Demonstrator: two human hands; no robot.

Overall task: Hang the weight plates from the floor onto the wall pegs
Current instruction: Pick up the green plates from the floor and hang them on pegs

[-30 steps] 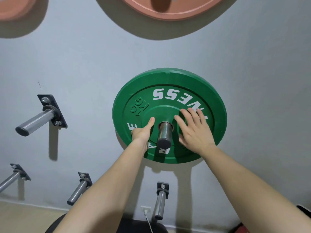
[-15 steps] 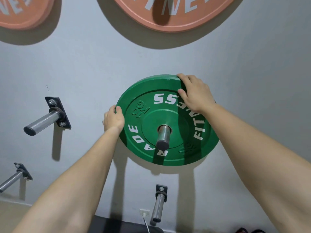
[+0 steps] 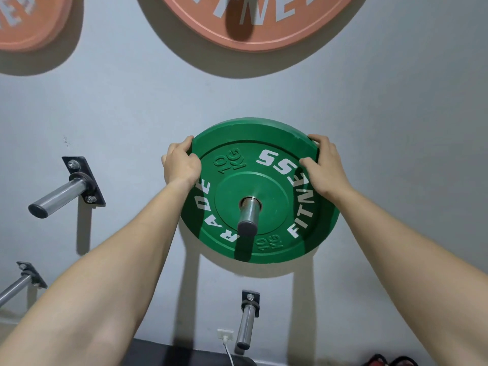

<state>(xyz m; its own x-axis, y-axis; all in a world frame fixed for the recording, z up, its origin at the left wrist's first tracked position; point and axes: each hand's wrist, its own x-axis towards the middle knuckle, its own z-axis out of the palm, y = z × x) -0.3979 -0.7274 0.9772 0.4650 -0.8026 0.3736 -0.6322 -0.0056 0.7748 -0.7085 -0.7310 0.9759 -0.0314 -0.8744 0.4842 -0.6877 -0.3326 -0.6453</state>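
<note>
Right now your left fingers curl round the upper left rim of the green plate. Your right fingers hook over the upper right rim, with the thumb lying on the face beside the white lettering. So your left hand and right hand both grasp the plate near its top edge. The plate hangs on a steel peg that comes through its centre hole, capped end towards you. Its back looks close to the grey wall, though you cannot tell from this angle whether it sits flush.

By the look of it, the step in hand is seating the plate. Push evenly with both hands so it slides straight along the peg, because a tilted plate binds. Mind the fingertips wrapped behind the rim and draw them forward before the plate meets the wall, or they may get pinched. Let go only once the weight rests fully on the peg.

Further out, a big salmon plate hangs directly above and a second salmon plate at the upper left. Bare pegs stick out nearby: the left peg, the lower left peg and the bottom peg just below the green plate.
</note>
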